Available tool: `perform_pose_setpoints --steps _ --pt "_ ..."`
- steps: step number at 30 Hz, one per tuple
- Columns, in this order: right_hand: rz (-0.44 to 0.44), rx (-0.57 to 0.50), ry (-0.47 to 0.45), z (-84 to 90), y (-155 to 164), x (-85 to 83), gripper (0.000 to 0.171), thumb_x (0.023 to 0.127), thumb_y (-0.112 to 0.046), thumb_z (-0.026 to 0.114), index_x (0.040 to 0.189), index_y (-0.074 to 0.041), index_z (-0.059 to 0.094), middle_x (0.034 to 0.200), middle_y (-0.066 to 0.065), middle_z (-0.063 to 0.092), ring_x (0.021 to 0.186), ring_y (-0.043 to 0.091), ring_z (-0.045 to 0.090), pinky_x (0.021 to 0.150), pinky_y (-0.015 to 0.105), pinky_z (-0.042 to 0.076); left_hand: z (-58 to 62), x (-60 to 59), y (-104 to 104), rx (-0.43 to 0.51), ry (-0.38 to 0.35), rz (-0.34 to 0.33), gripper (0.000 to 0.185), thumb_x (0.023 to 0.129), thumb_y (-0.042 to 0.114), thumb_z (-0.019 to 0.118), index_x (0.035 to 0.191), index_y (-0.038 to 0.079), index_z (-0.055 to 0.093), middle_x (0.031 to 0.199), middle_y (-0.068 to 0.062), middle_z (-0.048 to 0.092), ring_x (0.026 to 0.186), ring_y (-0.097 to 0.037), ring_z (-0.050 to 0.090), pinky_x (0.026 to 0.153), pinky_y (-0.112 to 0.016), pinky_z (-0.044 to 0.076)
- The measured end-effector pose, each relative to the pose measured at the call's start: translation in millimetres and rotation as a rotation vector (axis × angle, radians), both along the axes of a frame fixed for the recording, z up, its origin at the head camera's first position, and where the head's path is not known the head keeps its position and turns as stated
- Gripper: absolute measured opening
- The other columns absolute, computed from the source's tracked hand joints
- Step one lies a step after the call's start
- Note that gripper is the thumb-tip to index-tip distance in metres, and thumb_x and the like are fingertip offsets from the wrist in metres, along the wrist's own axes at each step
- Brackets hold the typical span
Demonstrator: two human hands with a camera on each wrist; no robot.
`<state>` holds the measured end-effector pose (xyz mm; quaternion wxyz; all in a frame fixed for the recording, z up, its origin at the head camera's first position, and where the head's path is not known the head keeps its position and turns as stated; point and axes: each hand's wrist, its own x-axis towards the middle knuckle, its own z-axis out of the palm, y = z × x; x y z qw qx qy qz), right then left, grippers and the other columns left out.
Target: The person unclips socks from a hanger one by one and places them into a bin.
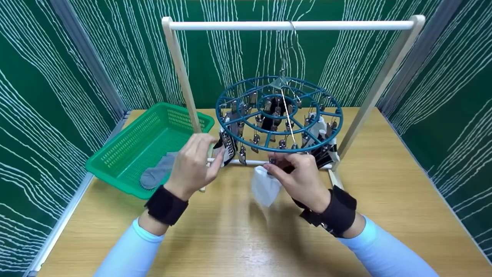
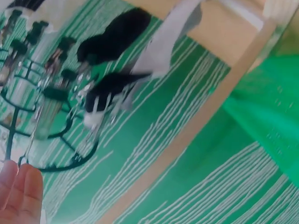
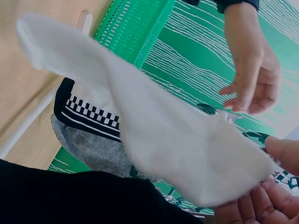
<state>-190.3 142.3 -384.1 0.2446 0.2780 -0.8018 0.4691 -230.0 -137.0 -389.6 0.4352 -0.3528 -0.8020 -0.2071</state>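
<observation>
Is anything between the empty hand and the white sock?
No. Only open air lies between the left hand and the white sock, which the right hand pinches under the round blue clip hanger.

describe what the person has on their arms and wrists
Both arms wear light blue long sleeves. Each wrist carries a black fabric band; the one behind the right hand is bulkier, with a strap. The left hand is bare, no gloves or rings visible.

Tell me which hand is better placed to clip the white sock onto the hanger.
Right, probably. The right hand already pinches the white sock just under the round clip hanger's near rim. The left hand holds nothing, beside the rim.
</observation>
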Motion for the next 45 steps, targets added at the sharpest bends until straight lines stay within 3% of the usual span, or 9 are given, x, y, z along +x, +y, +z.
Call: perform_pose_setpoints --steps 8,13,15,21,24,27,33,37,45 --pt "0.026 -0.051 0.076 -4.3 -1 -0.3 0.014 0.088 0.010 0.084 0.101 0.009 0.080 0.093 0.018 0.083 0.071 0.014 0.074 0.069 0.012 0.059 -41.6 3.5 12 0.034 -0.220 -0.037 0.022 0.094 0.018 0.081 0.104 0.001 0.070 0.097 -0.012 0.076 0.094 -0.030 0.073 0.087 -0.043 0.065" --pt "0.041 -0.066 0.118 -7.7 -1 -1.4 0.016 0.086 0.012 0.084 0.100 0.010 0.079 0.091 0.019 0.082 0.069 0.014 0.074 0.067 0.013 0.059 -60.1 3.2 21 0.019 -0.375 -0.056 0.026 0.096 0.023 0.080 0.109 0.000 0.077 0.103 -0.015 0.081 0.097 -0.034 0.078 0.090 -0.049 0.066" --pt "0.044 -0.068 0.126 -8.5 -1 -2.3 0.016 0.085 0.013 0.085 0.100 0.010 0.079 0.091 0.019 0.082 0.069 0.014 0.074 0.067 0.012 0.059 -64.8 1.9 25 0.000 -0.477 -0.090 0.033 0.098 0.025 0.078 0.116 -0.002 0.076 0.112 -0.019 0.081 0.106 -0.038 0.078 0.096 -0.051 0.065" --pt "0.052 -0.076 0.126 -9.2 0 -2.8 0.017 0.085 0.013 0.084 0.100 0.010 0.078 0.091 0.020 0.082 0.071 0.013 0.074 0.069 0.011 0.059 -73.1 -1.3 38 -0.112 -0.895 -0.195 0.061 0.103 0.045 0.072 0.145 0.001 0.065 0.146 -0.020 0.069 0.138 -0.038 0.064 0.121 -0.054 0.050" --pt "0.058 -0.079 0.123 -10.0 0 -2.3 0.016 0.085 0.013 0.084 0.099 0.009 0.078 0.091 0.020 0.082 0.071 0.012 0.074 0.069 0.012 0.060 -78.1 -3.7 46 -0.102 -1.025 -0.268 0.060 0.102 0.047 0.074 0.145 0.006 0.065 0.145 -0.014 0.071 0.137 -0.032 0.065 0.121 -0.052 0.050" --pt "0.062 -0.081 0.124 -10.9 0 -1.7 0.016 0.084 0.014 0.084 0.098 0.009 0.078 0.090 0.019 0.082 0.071 0.010 0.074 0.068 0.011 0.059 -82.4 -6.3 54 0.011 -1.115 -0.356 0.045 0.101 0.036 0.078 0.135 0.008 0.071 0.133 -0.009 0.077 0.127 -0.026 0.071 0.114 -0.048 0.056" --pt "0.061 -0.083 0.126 -12.1 0 -1.2 0.016 0.084 0.015 0.084 0.097 0.009 0.078 0.087 0.017 0.081 0.071 0.009 0.072 0.068 0.011 0.058 -79.8 -8.5 61 0.217 -1.221 -0.489 0.024 0.099 0.012 0.079 0.118 -0.002 0.078 0.114 -0.018 0.082 0.097 -0.017 0.077 0.090 -0.030 0.062" --pt "0.062 -0.088 0.118 -12.9 1 -2.3 0.015 0.084 0.014 0.084 0.097 0.009 0.077 0.083 0.016 0.080 0.070 0.008 0.071 0.066 0.011 0.058 -74.7 -6.8 61 0.227 -1.224 -0.481 0.020 0.099 0.011 0.078 0.112 -0.004 0.080 0.106 -0.021 0.083 0.088 -0.012 0.078 0.082 -0.020 0.061" --pt "0.075 -0.118 0.105 -13.4 1 -3.8 0.011 0.087 0.014 0.082 0.096 0.008 0.078 0.080 0.016 0.079 0.067 0.006 0.068 0.063 0.012 0.057 -69.8 -5.8 60 0.227 -1.210 -0.459 0.021 0.098 0.009 0.078 0.113 -0.005 0.081 0.105 -0.022 0.082 0.092 -0.029 0.082 0.080 -0.020 0.062"
